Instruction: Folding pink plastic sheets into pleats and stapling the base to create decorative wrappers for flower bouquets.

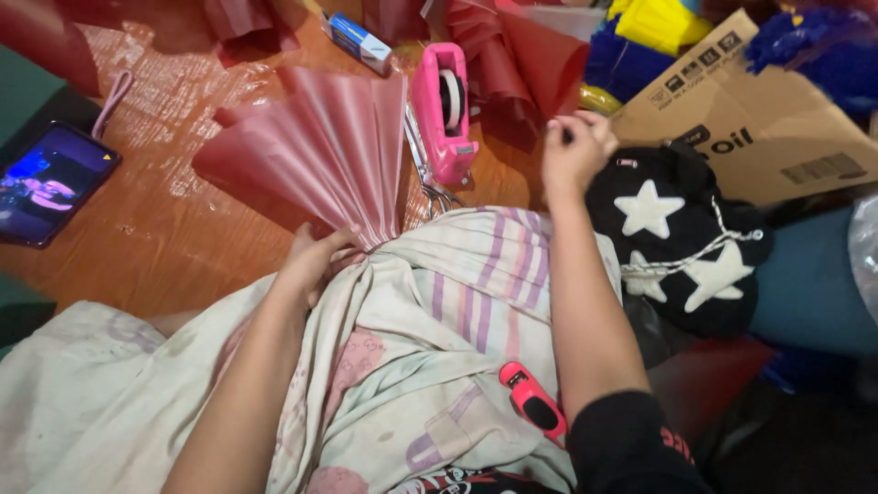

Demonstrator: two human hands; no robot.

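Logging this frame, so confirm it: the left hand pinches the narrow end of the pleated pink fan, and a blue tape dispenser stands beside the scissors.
One slip: the tape dispenser is pink, not blue, as the head view shows. The left hand does pinch the pleated pink fan at its narrow end, and the dispenser stands beside the scissors.

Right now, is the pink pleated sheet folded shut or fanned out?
Fanned out: the pink pleated sheet spreads wide across the table, pleats gathered at the left hand.
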